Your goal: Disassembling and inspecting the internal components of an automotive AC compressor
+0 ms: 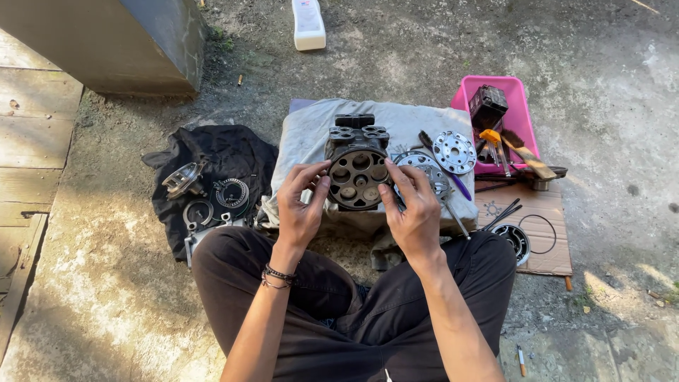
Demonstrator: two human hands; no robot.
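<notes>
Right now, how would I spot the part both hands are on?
Find the pale grey cloth on the ground ahead of the seated person. On it stands a dark metal cylinder block, between left hand and right hand. Unlike nearby flat shiny discs, its round face shows a ring of holes.

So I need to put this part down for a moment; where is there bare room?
Bare concrete ground lies between the grey cloth and the white bottle. Crowded: black cloth, pink tray, cardboard, and around the metal housing.
</notes>
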